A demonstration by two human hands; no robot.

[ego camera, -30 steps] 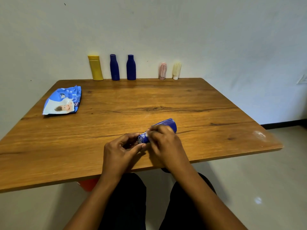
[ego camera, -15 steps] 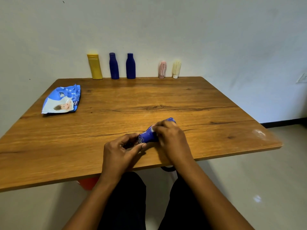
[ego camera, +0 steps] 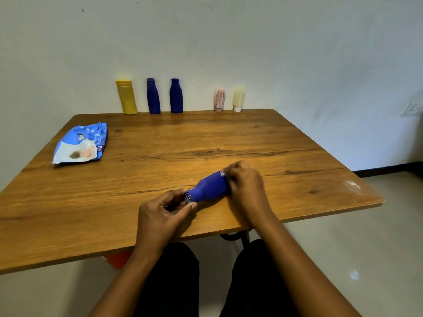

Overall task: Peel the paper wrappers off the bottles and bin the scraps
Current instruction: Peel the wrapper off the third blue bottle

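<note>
A blue bottle (ego camera: 209, 187) lies on its side near the front edge of the wooden table (ego camera: 160, 145), its neck pointing toward me. My left hand (ego camera: 162, 216) pinches the neck end, where a bit of printed wrapper shows. My right hand (ego camera: 246, 184) grips the far base end, where a scrap of pale wrapper peeks out beside the fingers. Most of the bottle's body is bare blue between the hands.
Against the wall stand a yellow bottle (ego camera: 126, 97), two dark blue bottles (ego camera: 153, 96) (ego camera: 176, 96), a pink bottle (ego camera: 220, 100) and a cream one (ego camera: 238, 99). A blue printed packet (ego camera: 80, 144) lies at the table's left. Something orange (ego camera: 117, 259) sits under the table.
My right hand has slid along the bottle from the neck toward its base, uncovering the blue body. The left hand keeps its pinch at the neck.
</note>
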